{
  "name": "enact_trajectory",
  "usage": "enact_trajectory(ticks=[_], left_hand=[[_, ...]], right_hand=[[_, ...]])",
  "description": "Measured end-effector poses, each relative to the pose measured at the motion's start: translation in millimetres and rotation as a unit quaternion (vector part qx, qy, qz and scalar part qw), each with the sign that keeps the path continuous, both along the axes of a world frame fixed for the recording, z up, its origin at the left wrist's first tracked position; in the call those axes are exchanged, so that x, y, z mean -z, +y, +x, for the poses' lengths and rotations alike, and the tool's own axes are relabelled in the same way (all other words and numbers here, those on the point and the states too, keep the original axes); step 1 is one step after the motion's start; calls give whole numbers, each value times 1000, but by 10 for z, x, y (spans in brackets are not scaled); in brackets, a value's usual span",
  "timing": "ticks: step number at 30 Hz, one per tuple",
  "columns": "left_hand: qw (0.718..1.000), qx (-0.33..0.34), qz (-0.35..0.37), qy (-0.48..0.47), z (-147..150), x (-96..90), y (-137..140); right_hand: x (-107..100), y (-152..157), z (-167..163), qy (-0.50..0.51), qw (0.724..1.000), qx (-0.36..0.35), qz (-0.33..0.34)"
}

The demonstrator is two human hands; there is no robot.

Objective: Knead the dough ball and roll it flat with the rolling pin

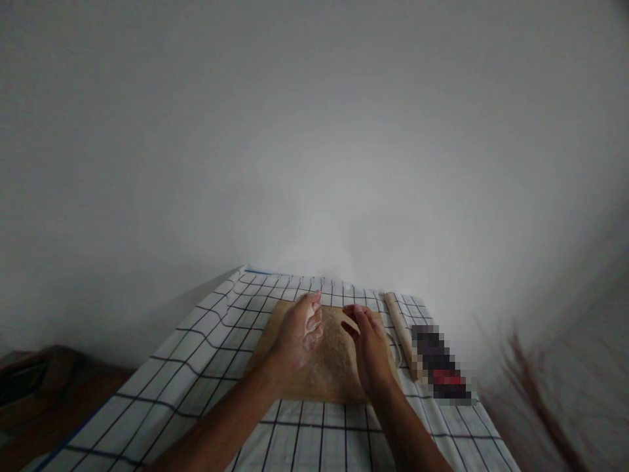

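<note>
Holding the left hand (pixel 301 331) and the right hand (pixel 367 335) apart above a wooden board (pixel 319 388), palms turned roughly inward. Loosely curling the left fingers over the board's left part, with whitish smears on the palm; bending the right fingers toward the thumb, with a narrow gap, over its right part. Unable to tell about contact with the wood. Lying flat on the checked surface (pixel 309 436), just left of a rolling pin (pixel 401 335).
</note>
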State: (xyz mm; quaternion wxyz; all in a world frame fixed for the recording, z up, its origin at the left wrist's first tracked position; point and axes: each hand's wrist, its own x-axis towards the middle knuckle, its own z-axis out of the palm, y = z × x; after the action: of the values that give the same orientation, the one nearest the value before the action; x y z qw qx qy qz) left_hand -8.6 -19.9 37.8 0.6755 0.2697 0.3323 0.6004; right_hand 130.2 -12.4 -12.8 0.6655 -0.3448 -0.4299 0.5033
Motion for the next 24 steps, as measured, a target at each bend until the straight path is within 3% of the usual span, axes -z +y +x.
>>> enact_trajectory(ticks=[6,11,14,18,24], left_hand=[[999,-24,-25,-40,59,120,-3],[993,87,24,-78,87,110,47],[994,62,53,-68,68,113,37],[992,24,28,-122,38,134,-2],[991,74,22,-110,14,102,-37]], right_hand=[[-105,-130,-89,-19,999,-19,30],[-154,-116,-27,-31,999,-3,43],[-139,-57,45,-35,998,38,39],[-84,-8,72,-44,998,41,35],[-9,-25,-7,-92,995,13,36]])
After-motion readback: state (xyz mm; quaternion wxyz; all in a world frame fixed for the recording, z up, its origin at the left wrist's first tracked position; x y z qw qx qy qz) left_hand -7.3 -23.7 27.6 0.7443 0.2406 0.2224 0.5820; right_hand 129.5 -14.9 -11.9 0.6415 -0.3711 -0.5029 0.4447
